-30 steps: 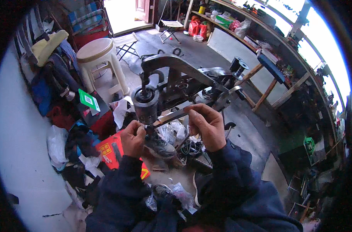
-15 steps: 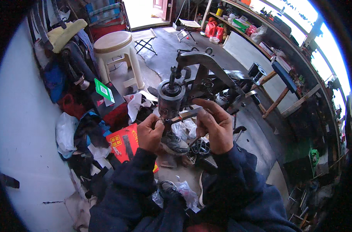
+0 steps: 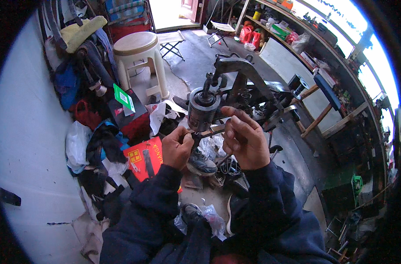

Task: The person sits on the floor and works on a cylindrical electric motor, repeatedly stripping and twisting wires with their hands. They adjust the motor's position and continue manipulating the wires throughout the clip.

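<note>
A dark metal sewing machine (image 3: 238,72) of the cobbler's kind stands in front of me, with a round cylindrical head (image 3: 202,112). Below that head, at the left end of a narrow metal arm (image 3: 216,130), my left hand (image 3: 177,148) is closed in a pinch. Whatever lies between its thumb and finger is too small to make out. Right of the head, my right hand (image 3: 248,140) is raised beside the arm's other end. Its index finger points toward the machine, the other fingers are loosely bent, and I see nothing held.
A worn shoe (image 3: 202,164) and plastic bags lie beneath the machine. A red printed bag (image 3: 143,159) and piled cloth lie left. Behind stand a beige plastic stool (image 3: 136,48) and a folding stool (image 3: 169,42). A blue-topped wooden stool (image 3: 326,90) and shelves line the right.
The view has shifted, so the machine sits slightly right and lower. My right hand's fingers have moved a little away from the metal arm. My left hand still pinches at its end.
</note>
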### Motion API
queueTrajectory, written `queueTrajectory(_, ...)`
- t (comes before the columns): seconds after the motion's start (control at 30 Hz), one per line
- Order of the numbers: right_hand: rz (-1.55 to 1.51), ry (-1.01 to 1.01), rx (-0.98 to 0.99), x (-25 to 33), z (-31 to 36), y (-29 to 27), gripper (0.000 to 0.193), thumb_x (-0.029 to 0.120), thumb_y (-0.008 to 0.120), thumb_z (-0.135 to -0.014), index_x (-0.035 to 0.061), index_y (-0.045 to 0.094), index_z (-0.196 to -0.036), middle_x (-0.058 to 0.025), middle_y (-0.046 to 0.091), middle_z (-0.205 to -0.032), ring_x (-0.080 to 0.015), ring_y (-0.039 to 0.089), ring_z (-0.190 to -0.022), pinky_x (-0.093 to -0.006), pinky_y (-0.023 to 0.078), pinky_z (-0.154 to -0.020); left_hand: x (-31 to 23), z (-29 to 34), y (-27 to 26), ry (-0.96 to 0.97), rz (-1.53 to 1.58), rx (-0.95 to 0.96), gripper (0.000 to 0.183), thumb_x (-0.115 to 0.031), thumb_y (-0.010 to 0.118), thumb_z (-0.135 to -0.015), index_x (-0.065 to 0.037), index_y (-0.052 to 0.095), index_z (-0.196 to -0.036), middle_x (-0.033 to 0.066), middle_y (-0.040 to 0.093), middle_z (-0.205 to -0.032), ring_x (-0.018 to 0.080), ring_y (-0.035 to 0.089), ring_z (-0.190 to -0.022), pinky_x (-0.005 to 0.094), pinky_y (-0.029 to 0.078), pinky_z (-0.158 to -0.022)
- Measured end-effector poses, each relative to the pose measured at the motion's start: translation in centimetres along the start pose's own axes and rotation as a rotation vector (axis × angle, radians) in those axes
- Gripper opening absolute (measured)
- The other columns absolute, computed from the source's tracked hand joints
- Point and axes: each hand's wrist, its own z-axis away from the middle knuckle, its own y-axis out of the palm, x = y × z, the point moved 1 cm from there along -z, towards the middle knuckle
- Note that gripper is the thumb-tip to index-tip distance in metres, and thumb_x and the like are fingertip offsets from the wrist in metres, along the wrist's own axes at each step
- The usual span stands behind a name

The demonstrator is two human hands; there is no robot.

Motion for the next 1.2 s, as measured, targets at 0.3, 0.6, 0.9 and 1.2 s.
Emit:
queueTrajectory(0.3, 0.173, -0.036, -0.029, -0.7, 0.3, 0.2, 0.018, 0.02, 0.063, -0.096, 0.0024, 0.062, -0.1, -0.0018, 0.055, -0.07, -0.0097, 0.048, -0.052, -0.0258, 0.043, -0.047, 0.1, -0.2, 0.1, 0.015, -0.036, -0.007, 0.016, -0.009, 0.057, -0.088, 0.002, 0.056, -0.077, 0.0027, 0.049, -0.061, 0.0067, 0.043, -0.059, 0.0273, 0.038, -0.053)
queueTrajectory(0.6, 0.388, -0.19, -0.293, -0.9, 0.7, 0.2, 0.022, 0.022, 0.064, -0.096, 0.0015, 0.067, -0.103, 0.0004, 0.058, -0.072, -0.007, 0.051, -0.059, -0.0231, 0.04, -0.049, -0.2, -0.4, -0.2, 0.029, -0.051, -0.032, 0.017, -0.011, 0.057, -0.088, 0.001, 0.056, -0.076, 0.0039, 0.051, -0.059, 0.0077, 0.046, -0.058, 0.0292, 0.04, -0.053)
queueTrajectory(0.9, 0.732, -0.376, -0.141, -1.4, 2.0, 1.2, 0.017, 0.003, 0.062, -0.094, -0.0004, 0.068, -0.11, -0.0038, 0.07, -0.092, -0.0062, 0.058, -0.075, -0.0222, 0.046, -0.067, 1.1, -0.6, -0.8, -0.048, -0.208, -0.073, 0.018, -0.013, 0.057, -0.088, -0.001, 0.056, -0.074, 0.0012, 0.049, -0.061, 0.0083, 0.045, -0.06, 0.0282, 0.038, -0.055)
queueTrajectory(1.2, 0.762, -0.379, -0.143, -1.2, 1.9, 2.0, 0.025, 0.003, 0.06, -0.094, 0.0021, 0.065, -0.119, -0.0003, 0.063, -0.083, -0.0056, 0.055, -0.071, -0.0216, 0.044, -0.063, 2.4, -0.7, -1.7, -0.198, -0.36, -0.046, 0.019, -0.022, 0.061, -0.082, -0.003, 0.064, -0.078, 0.0124, 0.064, -0.066, 0.027, 0.064, -0.063, 0.0392, 0.047, -0.06)
